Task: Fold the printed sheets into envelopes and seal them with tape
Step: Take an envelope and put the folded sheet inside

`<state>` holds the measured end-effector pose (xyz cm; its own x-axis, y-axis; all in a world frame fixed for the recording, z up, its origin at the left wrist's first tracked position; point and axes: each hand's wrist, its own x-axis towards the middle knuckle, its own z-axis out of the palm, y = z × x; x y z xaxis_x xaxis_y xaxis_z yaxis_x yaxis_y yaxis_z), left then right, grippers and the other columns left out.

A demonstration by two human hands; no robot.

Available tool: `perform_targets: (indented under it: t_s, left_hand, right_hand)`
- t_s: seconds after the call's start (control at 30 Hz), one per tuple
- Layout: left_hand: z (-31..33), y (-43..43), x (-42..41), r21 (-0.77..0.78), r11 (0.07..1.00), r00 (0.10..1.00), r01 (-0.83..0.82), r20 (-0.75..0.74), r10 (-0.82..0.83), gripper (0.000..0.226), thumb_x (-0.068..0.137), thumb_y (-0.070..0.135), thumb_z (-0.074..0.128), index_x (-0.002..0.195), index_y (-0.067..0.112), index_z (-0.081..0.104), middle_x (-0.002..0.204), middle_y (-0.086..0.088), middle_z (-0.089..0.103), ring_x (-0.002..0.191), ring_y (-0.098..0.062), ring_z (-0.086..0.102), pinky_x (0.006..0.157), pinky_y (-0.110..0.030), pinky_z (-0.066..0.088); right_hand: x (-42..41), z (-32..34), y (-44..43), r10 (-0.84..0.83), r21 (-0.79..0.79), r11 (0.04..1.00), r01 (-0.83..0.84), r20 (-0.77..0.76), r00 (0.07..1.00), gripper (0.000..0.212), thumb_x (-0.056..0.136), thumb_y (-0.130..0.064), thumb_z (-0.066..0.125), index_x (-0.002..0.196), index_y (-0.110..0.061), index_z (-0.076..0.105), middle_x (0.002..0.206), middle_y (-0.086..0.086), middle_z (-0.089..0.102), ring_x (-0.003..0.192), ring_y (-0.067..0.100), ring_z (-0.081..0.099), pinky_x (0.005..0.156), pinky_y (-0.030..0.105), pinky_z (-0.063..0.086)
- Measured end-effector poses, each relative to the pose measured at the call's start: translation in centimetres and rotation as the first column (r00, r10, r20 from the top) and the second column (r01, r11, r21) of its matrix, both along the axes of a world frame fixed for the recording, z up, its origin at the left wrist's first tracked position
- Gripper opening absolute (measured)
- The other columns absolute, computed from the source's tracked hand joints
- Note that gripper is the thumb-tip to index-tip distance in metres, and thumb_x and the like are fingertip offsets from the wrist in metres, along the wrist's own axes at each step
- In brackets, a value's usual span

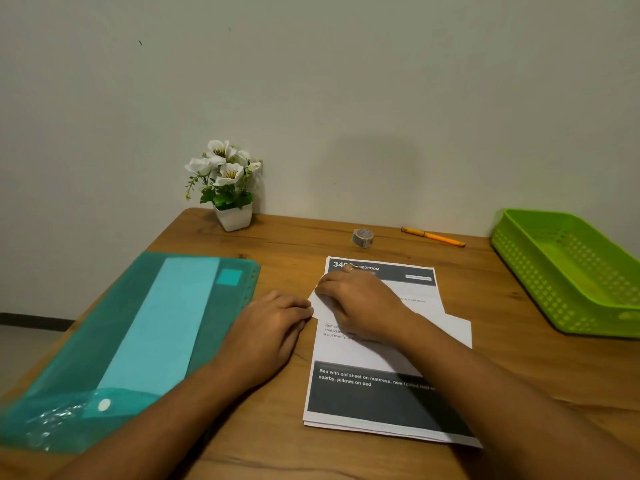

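A stack of printed sheets (363, 398) with dark header bands lies in the middle of the wooden table (540, 382). On top of it lies a white folded sheet (458, 332), blank side up. My right hand (360, 306) rests flat on this folded sheet and presses it down, a ring on one finger. My left hand (273, 327) sits just left of the stack, fingers curled, their tips at the folded sheet's left corner. A small roll of tape (362, 238) stands behind the stack near the wall.
A teal plastic folder (138, 334) holding paper lies at the left. A white pot of artificial flowers (230, 192) stands at the back left corner. An orange pen (433, 236) lies beside the tape. A green plastic basket (568, 271) sits at the right edge.
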<state>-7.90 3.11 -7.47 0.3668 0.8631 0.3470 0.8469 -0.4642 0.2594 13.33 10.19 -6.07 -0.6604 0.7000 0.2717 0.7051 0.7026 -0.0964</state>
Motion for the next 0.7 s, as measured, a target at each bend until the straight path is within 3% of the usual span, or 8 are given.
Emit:
perform_targets:
  t_s: [0.13,0.27,0.47,0.7]
  left_hand:
    - [-0.1,0.0,0.1,0.0,1.0,1.0,0.001,0.016,-0.001,0.03,0.1,0.031,0.055,0.125,0.028,0.072,0.126,0.013,0.066,0.115,-0.006,0.053,0.089,-0.023,0.043]
    - [-0.1,0.0,0.0,0.004,1.0,1.0,0.0,0.021,0.0,0.028,0.099,0.029,0.058,0.122,0.027,0.073,0.121,0.013,0.067,0.111,-0.007,0.055,0.087,-0.024,0.045]
    - [-0.3,0.1,-0.1,-0.015,1.0,0.999,0.007,0.038,-0.006,0.032,0.1,0.035,0.051,0.122,0.028,0.073,0.12,0.016,0.066,0.111,-0.005,0.055,0.087,-0.03,0.051]
    - [-0.1,-0.1,0.0,-0.013,1.0,0.999,0.008,0.035,-0.008,0.032,0.1,0.036,0.05,0.123,0.029,0.072,0.121,0.017,0.065,0.113,-0.003,0.053,0.089,-0.029,0.051]
  right_hand:
    - [-0.5,-0.6,-2.0,0.047,0.027,0.999,-0.047,0.002,0.999,0.025,0.101,-0.019,0.051,0.116,-0.025,0.07,0.115,-0.009,0.069,0.093,0.016,0.056,0.082,0.034,0.05]
    - [-0.3,-0.6,-2.4,0.064,0.055,0.996,-0.064,0.01,0.998,0.028,0.101,-0.019,0.05,0.121,-0.025,0.067,0.122,-0.009,0.068,0.094,0.017,0.056,0.082,0.034,0.049]
    - [0.3,-0.3,0.5,-0.06,0.063,0.996,0.056,0.074,0.995,0.036,0.094,-0.014,0.053,0.127,-0.02,0.067,0.129,-0.004,0.068,0.102,0.024,0.061,0.086,0.042,0.054]
    - [-0.2,0.0,0.6,-0.064,0.058,0.997,0.058,0.106,0.992,0.032,0.093,-0.017,0.057,0.123,-0.02,0.068,0.127,-0.003,0.069,0.105,0.023,0.06,0.089,0.041,0.053]
